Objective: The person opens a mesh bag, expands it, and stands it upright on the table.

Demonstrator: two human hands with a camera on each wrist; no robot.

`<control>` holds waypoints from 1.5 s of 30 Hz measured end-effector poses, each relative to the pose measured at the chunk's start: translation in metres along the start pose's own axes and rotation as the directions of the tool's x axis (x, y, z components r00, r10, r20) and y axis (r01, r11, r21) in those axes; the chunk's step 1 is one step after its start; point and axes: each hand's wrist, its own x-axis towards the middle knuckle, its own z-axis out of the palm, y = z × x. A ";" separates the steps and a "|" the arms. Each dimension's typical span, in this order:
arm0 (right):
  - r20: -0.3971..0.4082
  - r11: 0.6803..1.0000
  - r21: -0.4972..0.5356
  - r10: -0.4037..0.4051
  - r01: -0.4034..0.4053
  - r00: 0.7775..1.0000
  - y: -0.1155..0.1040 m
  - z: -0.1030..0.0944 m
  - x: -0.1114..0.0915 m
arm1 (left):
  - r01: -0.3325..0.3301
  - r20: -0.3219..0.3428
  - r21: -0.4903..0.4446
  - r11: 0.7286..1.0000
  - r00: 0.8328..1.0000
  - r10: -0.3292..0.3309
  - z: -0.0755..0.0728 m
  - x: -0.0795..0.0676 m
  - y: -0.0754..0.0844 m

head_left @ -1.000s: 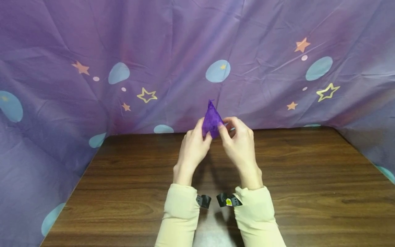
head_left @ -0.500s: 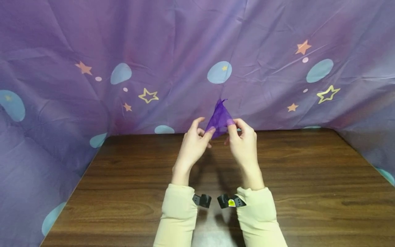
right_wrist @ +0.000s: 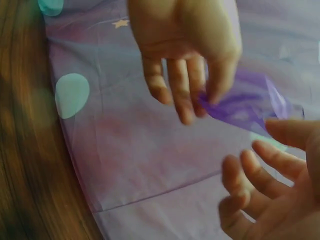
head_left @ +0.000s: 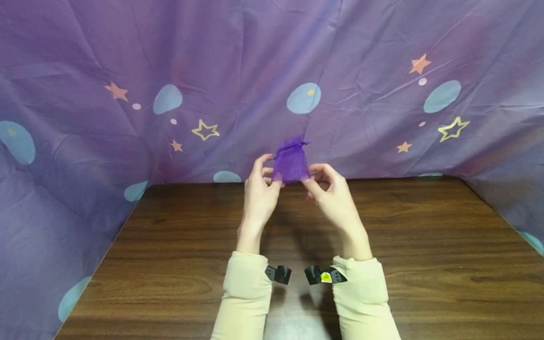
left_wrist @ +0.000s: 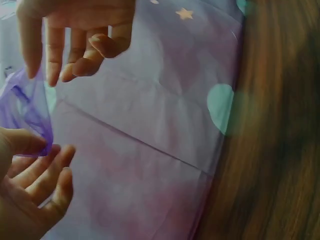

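Note:
A small sheer purple drawstring pouch (head_left: 291, 163) is held up above the back of the table, its gathered mouth and cord at the top. My left hand (head_left: 260, 193) pinches its lower left corner between thumb and fingers. Its lower right corner is pinched by my right hand (head_left: 337, 198). The left wrist view shows the thin pouch (left_wrist: 25, 107) stretched between both hands, with the left thumb over its edge. In the right wrist view the see-through pouch (right_wrist: 245, 102) spans the gap between the hands, and the other right fingers are spread loosely.
A dark wood-grain table (head_left: 178, 245) lies below the hands. Behind it and at both sides hangs a purple cloth backdrop (head_left: 238, 61) with stars and blue ovals. Black wrist bands (head_left: 278, 274) sit at the cream sleeves (head_left: 246, 293).
The pouch has turned from a pointed, cornerwise shape to upright and flat, its gathered mouth now showing on top. The hands shifted their grips to its lower corners and moved slightly apart.

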 end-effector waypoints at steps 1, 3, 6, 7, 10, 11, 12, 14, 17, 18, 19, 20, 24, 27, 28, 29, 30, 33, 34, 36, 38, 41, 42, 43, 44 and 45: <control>0.034 1.000 0.008 0.010 -0.010 0.999 0.001 -0.001 0.000 | -0.019 -0.016 0.033 0.999 1.000 0.019 0.000 0.000 -0.002; 0.092 1.000 0.014 0.021 -0.022 0.996 0.001 -0.004 -0.001 | -0.043 -0.037 0.081 0.996 0.998 0.046 0.000 0.001 -0.003; 0.168 1.000 0.005 0.015 -0.016 0.986 0.002 -0.008 -0.001 | -0.067 -0.056 0.115 0.991 0.996 0.073 -0.001 0.001 -0.005; 0.191 1.000 0.000 0.010 -0.010 0.981 0.001 -0.009 -0.002 | -0.071 -0.062 0.121 0.990 0.995 0.079 -0.001 0.001 -0.005; 0.245 1.000 -0.007 -0.002 0.004 0.969 0.000 -0.011 -0.003 | -0.081 -0.088 0.144 0.986 0.992 0.094 -0.002 0.002 -0.005; 0.253 1.000 -0.015 -0.005 0.009 0.967 0.000 -0.011 -0.003 | -0.085 -0.098 0.148 0.985 0.990 0.100 -0.002 0.002 -0.005; 0.254 1.000 -0.024 -0.008 0.015 0.967 -0.001 -0.011 -0.003 | -0.092 -0.106 0.148 0.985 0.988 0.108 -0.002 0.003 -0.006; 0.231 0.999 -0.038 -0.023 0.032 0.973 -0.001 -0.010 -0.002 | -0.107 -0.118 0.152 0.983 0.985 0.125 -0.003 0.003 -0.006; 0.164 0.997 -0.055 -0.049 0.059 0.985 -0.001 -0.008 -0.002 | -0.134 -0.111 0.155 0.979 0.982 0.152 -0.002 0.003 -0.007; 0.142 0.996 -0.056 -0.057 0.065 0.988 0.000 -0.008 -0.002 | -0.145 -0.105 0.158 0.977 0.981 0.163 -0.002 0.002 -0.008; 0.120 0.996 -0.054 -0.060 0.067 0.991 -0.001 -0.007 -0.002 | -0.156 -0.099 0.166 0.974 0.980 0.174 -0.001 0.002 -0.007; 0.096 0.996 -0.060 -0.061 0.067 0.993 -0.001 -0.007 -0.002 | -0.169 -0.092 0.175 0.970 0.978 0.187 -0.001 0.002 -0.007; 0.019 0.992 -0.105 -0.067 0.069 0.998 -0.004 -0.006 -0.001 | -0.212 -0.074 0.207 0.955 0.970 0.231 0.001 0.003 -0.006; -0.027 0.988 -0.142 -0.072 0.067 0.997 -0.006 -0.006 -0.002 | -0.227 -0.073 0.228 0.947 0.966 0.249 0.001 0.003 -0.006; -0.037 0.987 -0.147 -0.074 0.068 0.997 -0.007 -0.006 -0.002 | -0.230 -0.073 0.231 0.945 0.965 0.253 0.000 0.003 -0.006; -0.047 0.986 -0.153 -0.077 0.069 0.996 -0.008 -0.005 -0.002 | -0.234 -0.073 0.235 0.944 0.964 0.257 0.000 0.002 -0.006; -0.057 0.985 -0.159 -0.077 0.067 0.995 -0.008 -0.005 -0.002 | -0.238 -0.073 0.240 0.941 0.962 0.263 0.000 0.002 -0.006; -0.092 0.983 -0.170 -0.085 0.069 0.992 -0.010 -0.004 -0.002 | -0.252 -0.064 0.255 0.934 0.959 0.276 0.000 0.003 -0.007; -0.106 0.982 -0.175 -0.088 0.069 0.990 -0.010 -0.003 -0.002 | -0.253 -0.057 0.257 0.933 0.959 0.276 0.000 0.003 -0.007; -0.135 0.979 -0.193 -0.090 0.063 0.987 -0.010 -0.003 -0.002 | -0.247 -0.032 0.246 0.937 0.964 0.263 0.000 0.002 -0.008; -0.163 0.974 -0.217 -0.095 0.058 0.982 -0.008 -0.004 -0.002 | -0.235 0.023 0.211 0.949 0.972 0.235 0.000 0.001 -0.008; -0.203 0.959 -0.276 -0.120 0.060 0.972 -0.003 -0.007 -0.003 | -0.194 0.150 0.126 0.973 0.973 0.175 -0.003 0.000 -0.009; -0.210 0.955 -0.291 -0.129 0.065 0.969 -0.002 -0.008 -0.003 | -0.174 0.202 0.093 0.980 0.967 0.153 -0.004 0.000 -0.009; -0.215 0.950 -0.303 -0.139 0.069 0.967 0.000 -0.009 -0.002 | -0.153 0.252 0.068 0.986 0.959 0.131 -0.006 -0.001 -0.010; -0.216 0.947 -0.311 -0.147 0.075 0.965 0.002 -0.010 -0.002 | -0.128 0.297 0.048 0.991 0.949 0.108 -0.007 -0.002 -0.010; -0.214 0.946 -0.315 -0.152 0.079 0.965 0.004 -0.011 -0.003 | -0.102 0.337 0.027 0.994 0.937 0.087 -0.009 -0.002 -0.010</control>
